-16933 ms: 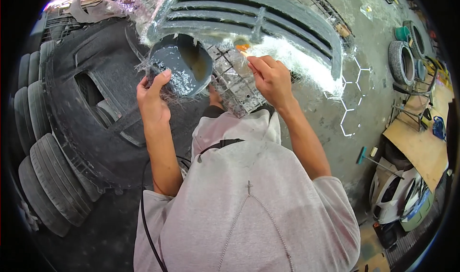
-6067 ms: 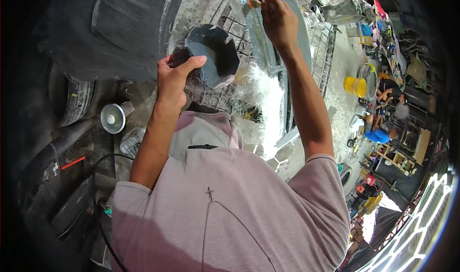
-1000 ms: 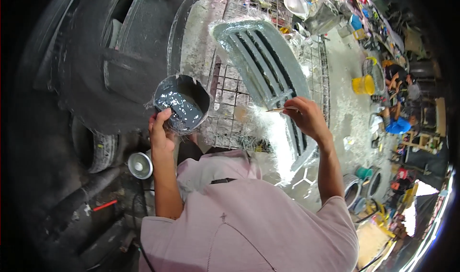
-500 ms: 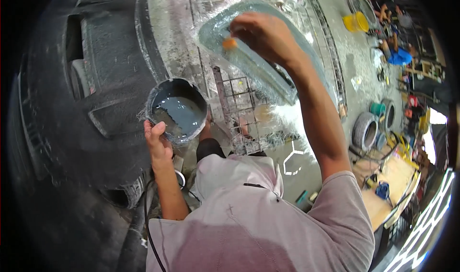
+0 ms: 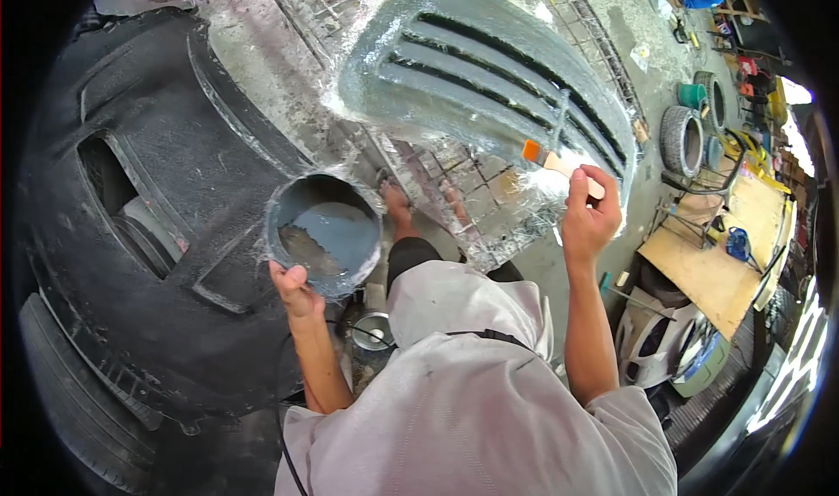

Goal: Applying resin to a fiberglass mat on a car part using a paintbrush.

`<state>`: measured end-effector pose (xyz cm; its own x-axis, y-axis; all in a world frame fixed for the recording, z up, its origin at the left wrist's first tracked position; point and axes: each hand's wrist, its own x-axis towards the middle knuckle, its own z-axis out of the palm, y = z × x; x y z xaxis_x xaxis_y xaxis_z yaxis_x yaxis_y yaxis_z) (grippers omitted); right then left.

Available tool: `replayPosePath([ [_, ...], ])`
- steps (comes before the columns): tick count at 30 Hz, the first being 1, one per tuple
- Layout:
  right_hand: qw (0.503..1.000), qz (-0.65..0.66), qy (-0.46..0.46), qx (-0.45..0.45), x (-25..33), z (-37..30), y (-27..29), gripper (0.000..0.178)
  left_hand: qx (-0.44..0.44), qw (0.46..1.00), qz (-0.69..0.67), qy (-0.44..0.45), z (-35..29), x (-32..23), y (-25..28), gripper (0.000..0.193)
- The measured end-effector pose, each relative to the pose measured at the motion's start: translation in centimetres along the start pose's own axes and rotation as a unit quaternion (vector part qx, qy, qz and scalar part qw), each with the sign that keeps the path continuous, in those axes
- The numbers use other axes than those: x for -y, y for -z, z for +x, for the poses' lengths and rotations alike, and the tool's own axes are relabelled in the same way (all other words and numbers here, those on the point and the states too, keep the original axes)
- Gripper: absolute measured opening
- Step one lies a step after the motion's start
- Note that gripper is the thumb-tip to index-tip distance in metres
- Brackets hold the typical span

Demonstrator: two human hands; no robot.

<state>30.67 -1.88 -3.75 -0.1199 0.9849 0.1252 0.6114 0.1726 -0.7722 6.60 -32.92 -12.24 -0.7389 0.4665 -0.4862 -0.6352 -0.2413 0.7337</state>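
Note:
My left hand (image 5: pixel 298 291) grips the lower edge of a dark round bucket (image 5: pixel 285 208), its thumb near the rim. Glossy grey liquid (image 5: pixel 346 244) lies inside, and stray fibres cling to the bucket's outside. Between the fingers of my right hand (image 5: pixel 591 224) is the pale wooden handle of a paintbrush (image 5: pixel 558 165) with orange bristles. The brush points left, over the near edge of a curved panel (image 5: pixel 437 101) with long dark slots. Wet-looking greyish fibre matting covers that panel, with frayed white strands along its edges. Whether the bristles touch it I cannot tell.
A metal grid stand (image 5: pixel 479 180) lies under the panel, near my bare foot (image 5: pixel 398 206). To the left is a large black car body part (image 5: pixel 131 321), with a tyre (image 5: pixel 74 400) below it. On the right are another tyre (image 5: pixel 671 138), a green bucket (image 5: pixel 692 95) and a wooden board (image 5: pixel 699 264).
My right hand and the brush have come from above the panel down to its near right edge. The view has shifted, uncovering the slots. My left hand still holds the bucket.

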Motion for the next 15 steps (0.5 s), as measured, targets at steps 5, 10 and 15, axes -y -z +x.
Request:
replayPosePath([
  [5,0.978,0.193,0.005,0.078,6.7,-0.3,-8.3,0.015,0.013,0.999,0.021,0.035,0.6,0.0,-1.5,0.073],
  [10,0.968,0.208,-0.018,0.141,7.8,0.3,-13.7,0.015,0.045,0.997,0.023,0.058,0.2,-0.7,-3.4,0.074],
  [15,0.995,0.051,0.08,0.023,4.6,-0.1,-7.7,0.014,0.041,0.997,0.024,0.056,-0.5,-1.1,-2.4,0.076],
])
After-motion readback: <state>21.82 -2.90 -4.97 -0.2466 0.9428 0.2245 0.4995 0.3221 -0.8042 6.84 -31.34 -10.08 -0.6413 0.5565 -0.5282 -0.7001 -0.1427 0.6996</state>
